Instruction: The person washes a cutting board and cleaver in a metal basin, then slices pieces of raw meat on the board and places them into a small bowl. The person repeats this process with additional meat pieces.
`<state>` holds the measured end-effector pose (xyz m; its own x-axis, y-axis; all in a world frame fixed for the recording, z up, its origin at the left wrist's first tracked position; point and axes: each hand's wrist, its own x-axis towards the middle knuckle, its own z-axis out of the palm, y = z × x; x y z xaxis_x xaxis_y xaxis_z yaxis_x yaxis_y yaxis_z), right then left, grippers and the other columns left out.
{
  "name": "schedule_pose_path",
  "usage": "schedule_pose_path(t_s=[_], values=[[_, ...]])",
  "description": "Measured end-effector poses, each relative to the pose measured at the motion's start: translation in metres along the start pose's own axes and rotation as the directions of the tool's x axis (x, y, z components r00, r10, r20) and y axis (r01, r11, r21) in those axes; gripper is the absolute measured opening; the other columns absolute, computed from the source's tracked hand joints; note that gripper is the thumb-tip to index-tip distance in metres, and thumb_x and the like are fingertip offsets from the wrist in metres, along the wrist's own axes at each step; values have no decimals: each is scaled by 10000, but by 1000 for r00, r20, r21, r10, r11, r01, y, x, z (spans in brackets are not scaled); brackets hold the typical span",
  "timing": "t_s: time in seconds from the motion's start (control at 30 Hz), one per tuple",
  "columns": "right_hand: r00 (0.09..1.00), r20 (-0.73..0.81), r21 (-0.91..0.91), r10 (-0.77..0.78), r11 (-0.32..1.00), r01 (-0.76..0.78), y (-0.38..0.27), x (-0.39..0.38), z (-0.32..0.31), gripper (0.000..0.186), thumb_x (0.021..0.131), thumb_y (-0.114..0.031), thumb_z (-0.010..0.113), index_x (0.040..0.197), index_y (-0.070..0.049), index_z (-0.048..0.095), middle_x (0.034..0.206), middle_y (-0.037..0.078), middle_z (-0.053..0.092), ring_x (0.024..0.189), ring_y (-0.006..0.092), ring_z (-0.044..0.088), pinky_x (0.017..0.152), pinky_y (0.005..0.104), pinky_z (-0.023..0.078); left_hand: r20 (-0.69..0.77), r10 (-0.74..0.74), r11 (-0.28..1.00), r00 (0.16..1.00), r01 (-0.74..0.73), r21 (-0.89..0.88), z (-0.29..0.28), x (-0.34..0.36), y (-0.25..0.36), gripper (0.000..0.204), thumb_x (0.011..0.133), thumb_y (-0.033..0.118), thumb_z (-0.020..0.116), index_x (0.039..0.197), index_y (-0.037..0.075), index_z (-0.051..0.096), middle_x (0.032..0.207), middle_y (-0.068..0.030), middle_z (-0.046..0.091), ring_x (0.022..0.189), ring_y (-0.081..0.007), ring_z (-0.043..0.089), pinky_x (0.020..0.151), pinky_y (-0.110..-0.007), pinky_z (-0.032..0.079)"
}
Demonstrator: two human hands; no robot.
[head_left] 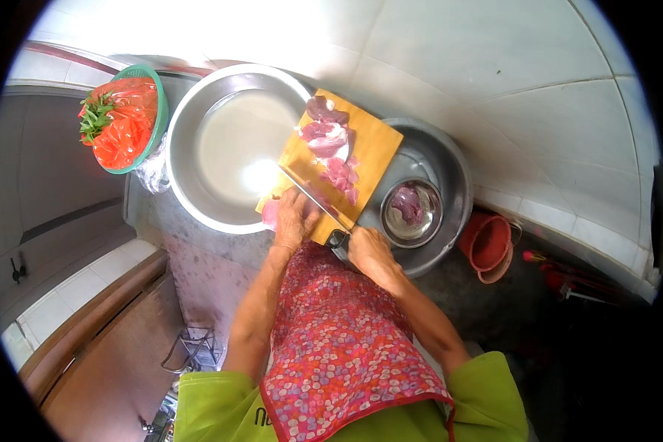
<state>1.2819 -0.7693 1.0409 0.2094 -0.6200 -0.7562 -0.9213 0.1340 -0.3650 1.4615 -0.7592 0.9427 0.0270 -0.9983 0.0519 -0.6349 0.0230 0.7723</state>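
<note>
A wooden cutting board (373,141) bridges the large metal basin on the left and the grey basin on the right. Its black handle in my closed right hand (372,253), a kitchen knife (314,194) lies diagonally across the board's near part. Just left of the blade, my left hand (295,219) has its fingers curled down on a piece of pink meat (270,214) at the board's left edge. Beyond the blade are thin meat slices (339,174). Larger dark-red chunks of meat (327,134) sit toward the far end.
Cloudy water fills the large metal basin (188,195). In the grey basin (453,173) stands a steel bowl (435,214) with meat. A green basket (160,110) with a red plastic bag and green leaves is far left. Red buckets (486,243) stand right; tiled wall (493,51) is behind.
</note>
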Motion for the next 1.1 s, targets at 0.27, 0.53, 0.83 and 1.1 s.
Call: schedule_pose_path(t_s=[0.27, 0.53, 0.83, 1.1], values=[[999, -19, 67, 30, 997, -28, -8, 23, 11, 173, 764, -73, 587, 894, 29, 636, 943, 265, 632, 950, 429, 600, 827, 490, 472, 8, -2, 1000, 1000, 2, -19, 1, 1, 5, 442, 699, 89, 670, 1122, 23, 560, 1143, -166, 544, 1070, -362, 497, 918, -429, 413], [997, -74, -20, 31, 999, -33, 31, 10, 36, 192, 775, -87, 574, 932, 0, 641, 975, 271, 621, 959, 428, 595, 836, 475, 476, 9, -87, 996, 996, 87, 3, -2, 0, 0, 460, 669, 73, 682, 1112, 28, 565, 1067, -166, 544, 1019, -363, 498, 872, -439, 417], [930, -357, 18, -93, 994, 106, 33, 24, -8, 194, 816, -112, 526, 898, 18, 644, 783, 275, 626, 778, 436, 624, 724, 514, 488, -64, 54, 995, 996, -48, 84, -6, -2, 9, 387, 721, 129, 692, 1079, 32, 583, 1098, -150, 540, 1024, -351, 505, 878, -441, 411], [983, -160, -28, -87, 996, 83, 14, -14, 10, 162, 814, -92, 501, 871, 12, 612, 799, 267, 633, 807, 447, 622, 759, 521, 477, -42, 46, 996, 998, -43, 74, -6, -2, 11, 341, 702, 89, 689, 1026, 40, 596, 1067, -153, 547, 1007, -348, 507, 882, -439, 410]])
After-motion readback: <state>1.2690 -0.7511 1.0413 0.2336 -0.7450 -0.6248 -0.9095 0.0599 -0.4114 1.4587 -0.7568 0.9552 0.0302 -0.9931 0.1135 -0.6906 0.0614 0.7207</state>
